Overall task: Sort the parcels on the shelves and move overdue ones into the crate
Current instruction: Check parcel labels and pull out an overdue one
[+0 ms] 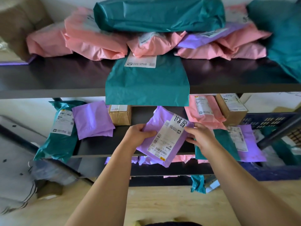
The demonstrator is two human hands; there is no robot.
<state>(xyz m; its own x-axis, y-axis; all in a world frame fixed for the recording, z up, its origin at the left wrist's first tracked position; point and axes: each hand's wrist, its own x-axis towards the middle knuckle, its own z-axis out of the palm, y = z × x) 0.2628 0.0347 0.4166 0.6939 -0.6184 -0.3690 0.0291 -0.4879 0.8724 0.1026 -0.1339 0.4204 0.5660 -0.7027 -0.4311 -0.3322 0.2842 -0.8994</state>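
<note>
While my left hand (pixel 140 134) and right hand (pixel 202 137) pinch the purple poly mailer (pixel 169 139) by its edges, left of the blue crate (pixel 263 119), it looks to me soft, light and slippery.

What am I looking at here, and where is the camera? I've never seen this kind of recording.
There is no machine: a person works with bare hands, and the single picture comes from a camera worn on their head, looking forward and down. The left hand and right hand grip a purple parcel by its sides, label up, above the middle shelf. That shelf also carries other parcels and two cardboard boxes. The top shelf holds a pile of parcels, mostly pink, and a teal parcel hangs over its front edge. A dark crate stands at the right.
</note>
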